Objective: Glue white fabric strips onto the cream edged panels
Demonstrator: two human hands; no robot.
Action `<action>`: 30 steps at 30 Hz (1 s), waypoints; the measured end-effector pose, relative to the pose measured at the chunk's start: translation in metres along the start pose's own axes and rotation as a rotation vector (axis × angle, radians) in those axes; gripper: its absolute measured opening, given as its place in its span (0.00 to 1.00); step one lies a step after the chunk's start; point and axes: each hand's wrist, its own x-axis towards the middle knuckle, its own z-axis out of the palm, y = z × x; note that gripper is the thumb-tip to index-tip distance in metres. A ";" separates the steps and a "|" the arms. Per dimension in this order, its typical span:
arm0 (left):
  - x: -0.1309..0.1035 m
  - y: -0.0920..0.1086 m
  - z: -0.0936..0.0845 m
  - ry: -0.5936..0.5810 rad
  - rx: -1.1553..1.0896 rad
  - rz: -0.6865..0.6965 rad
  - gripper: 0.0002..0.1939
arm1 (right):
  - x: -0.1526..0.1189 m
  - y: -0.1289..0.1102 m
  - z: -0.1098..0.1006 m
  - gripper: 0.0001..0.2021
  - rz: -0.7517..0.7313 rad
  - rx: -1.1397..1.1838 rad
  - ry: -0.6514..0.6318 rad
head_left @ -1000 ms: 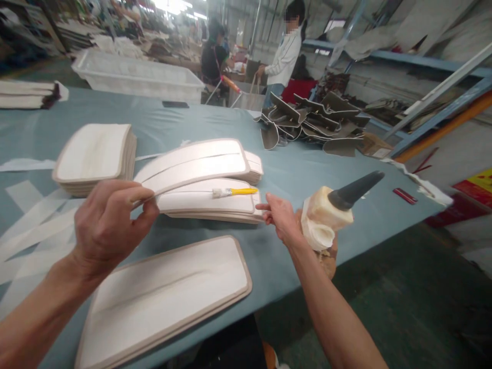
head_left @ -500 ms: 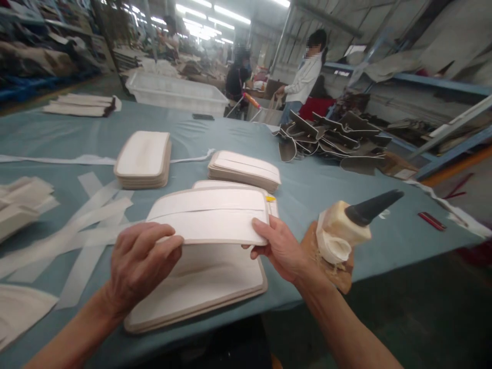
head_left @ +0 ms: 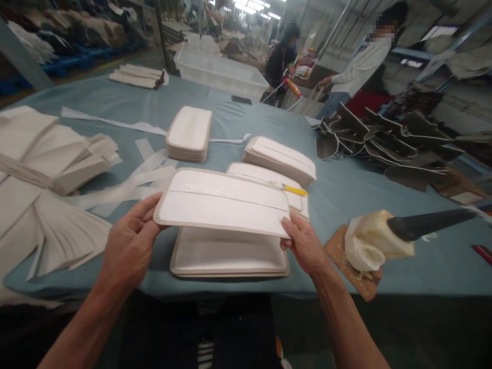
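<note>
My left hand (head_left: 132, 238) grips the left end of a white panel (head_left: 223, 205) with a beige rim and a dark line along its length. Thumb and fingers of my right hand (head_left: 303, 241) pinch its lower right corner. The panel is held tilted above a short stack of similar panels (head_left: 230, 253) at the table's near edge. Just behind it lies another white panel (head_left: 253, 173), partly hidden, with a yellow pencil (head_left: 295, 189) on it. To the right of my right hand, a glue bottle (head_left: 378, 238) with a long dark nozzle lies on a brown board (head_left: 367, 287).
Two more panel stacks, a left stack (head_left: 190, 128) and a right stack (head_left: 282, 156), stand farther back. Fanned beige pieces (head_left: 57, 154) and pale strips (head_left: 149, 174) cover the left side. Dark cut pieces (head_left: 376, 136) are heaped at right. Two people are beyond the table.
My left hand has moved from the panel's near edge to its left end and closed on it. The panel is tipped differently, and the camera view has swung left.
</note>
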 end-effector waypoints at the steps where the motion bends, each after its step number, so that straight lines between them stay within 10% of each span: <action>1: -0.005 0.001 -0.002 -0.018 -0.063 -0.045 0.37 | -0.001 0.005 -0.003 0.29 0.002 -0.032 0.013; 6: -0.033 0.002 -0.009 -0.104 -0.132 -0.248 0.28 | -0.020 0.019 -0.012 0.40 0.084 -0.215 0.100; 15: -0.078 -0.038 -0.009 0.075 0.521 -0.197 0.38 | -0.045 0.036 -0.020 0.45 0.145 -0.699 0.258; 30: -0.062 -0.043 -0.020 -0.037 1.116 -0.100 0.33 | -0.051 0.054 -0.035 0.36 0.069 -1.268 0.308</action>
